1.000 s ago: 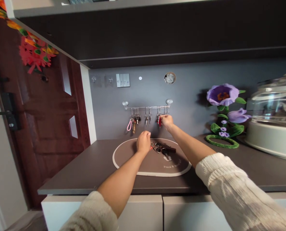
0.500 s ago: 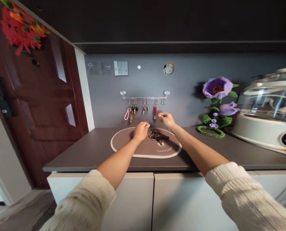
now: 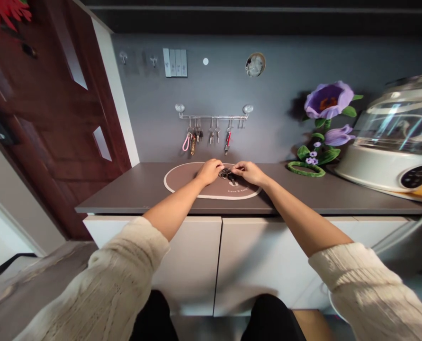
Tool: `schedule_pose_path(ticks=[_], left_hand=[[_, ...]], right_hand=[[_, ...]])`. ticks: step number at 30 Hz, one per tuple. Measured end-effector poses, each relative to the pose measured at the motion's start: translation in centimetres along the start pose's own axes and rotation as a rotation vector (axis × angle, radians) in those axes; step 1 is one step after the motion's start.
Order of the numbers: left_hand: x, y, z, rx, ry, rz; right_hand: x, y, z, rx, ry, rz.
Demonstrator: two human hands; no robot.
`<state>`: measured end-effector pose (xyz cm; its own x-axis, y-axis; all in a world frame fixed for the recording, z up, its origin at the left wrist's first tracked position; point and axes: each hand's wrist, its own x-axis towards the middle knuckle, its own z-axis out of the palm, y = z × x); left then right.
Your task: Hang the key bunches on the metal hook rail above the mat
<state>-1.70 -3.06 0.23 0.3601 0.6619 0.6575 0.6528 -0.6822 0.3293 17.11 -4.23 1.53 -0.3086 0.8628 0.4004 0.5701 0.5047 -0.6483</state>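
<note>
A small pile of dark keys (image 3: 227, 174) lies on a brown oval mat (image 3: 182, 182) with a pale rim. At the pile's left side, my left hand (image 3: 210, 172) rests low over the mat with its fingers curled together; what they hold, if anything, is hidden. My right hand (image 3: 249, 173) reaches the pile from the right, thumb and fingers pinched on the keys. Above both hands, a clear hook rail (image 3: 214, 117) on the wall carries several key sets, among them a red-tagged key set (image 3: 228, 138) and a pink loop (image 3: 185, 142).
The mat sits on a dark countertop (image 3: 143, 189) above white cabinet doors (image 3: 182, 255). To the right stand a purple flower ornament (image 3: 328, 102) and a white appliance with a transparent top (image 3: 377, 163). A brown door (image 3: 68, 132) is on the left.
My right hand has come down from beside the red-tagged key set to the pile on the mat. My left hand stays by the pile. The view has tilted downward.
</note>
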Motion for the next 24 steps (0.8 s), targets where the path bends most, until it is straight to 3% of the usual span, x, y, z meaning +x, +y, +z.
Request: schedule_pose_path(ticks=[4,13,24], left_hand=[[-0.1,0.1,-0.1,0.007,-0.030,-0.003],[-0.1,0.4,-0.1,0.012,-0.064,0.017],[-0.1,1.1,0.0,-0.031,-0.015,0.036]], right_hand=[[-0.2,0.0,0.0,-0.067,-0.057,-0.019],[0.1,0.4,0.3,-0.379,0.056,-0.176],[-0.3,-0.9,0.3,-0.290,0.132,-0.165]])
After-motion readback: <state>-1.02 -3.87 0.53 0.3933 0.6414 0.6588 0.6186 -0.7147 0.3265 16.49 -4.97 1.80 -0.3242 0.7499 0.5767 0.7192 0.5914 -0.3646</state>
